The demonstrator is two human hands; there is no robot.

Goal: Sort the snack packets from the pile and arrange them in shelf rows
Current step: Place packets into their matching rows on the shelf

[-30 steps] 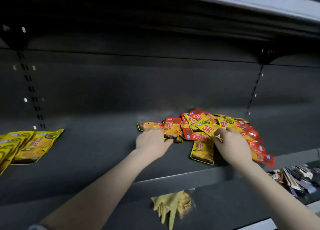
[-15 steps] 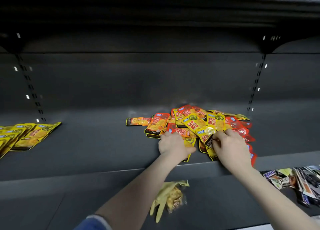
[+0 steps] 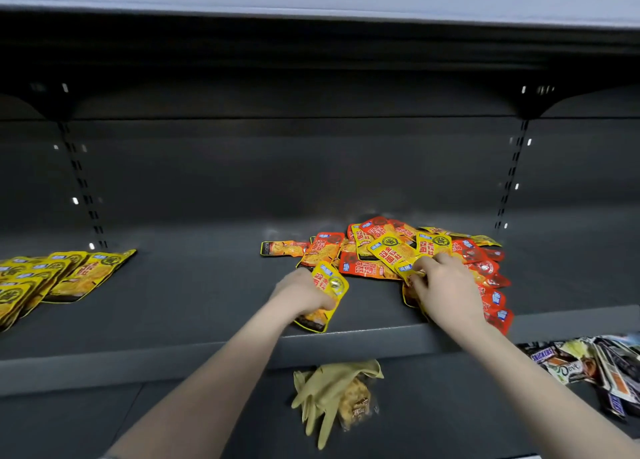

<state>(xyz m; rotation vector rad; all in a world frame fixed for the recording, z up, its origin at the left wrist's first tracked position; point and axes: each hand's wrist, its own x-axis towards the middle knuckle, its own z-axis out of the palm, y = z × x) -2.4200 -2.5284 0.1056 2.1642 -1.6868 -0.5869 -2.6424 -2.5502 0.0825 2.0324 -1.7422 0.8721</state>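
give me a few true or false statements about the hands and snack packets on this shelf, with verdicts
1. The left hand grips a yellow packet. True.
2. The right hand hangs idle off the shelf. False: it pinches a packet at the mixed pile.
3. The arranged yellow packets lie left of the pile. True.
4. The pile holds only red packets. False: red and yellow.
5. The yellow gloves lie on the same shelf as the pile. False: on the shelf below.

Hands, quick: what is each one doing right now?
Left hand: grips one yellow packet, clear of the pile.
Right hand: fingers pinch a yellow packet on the pile.
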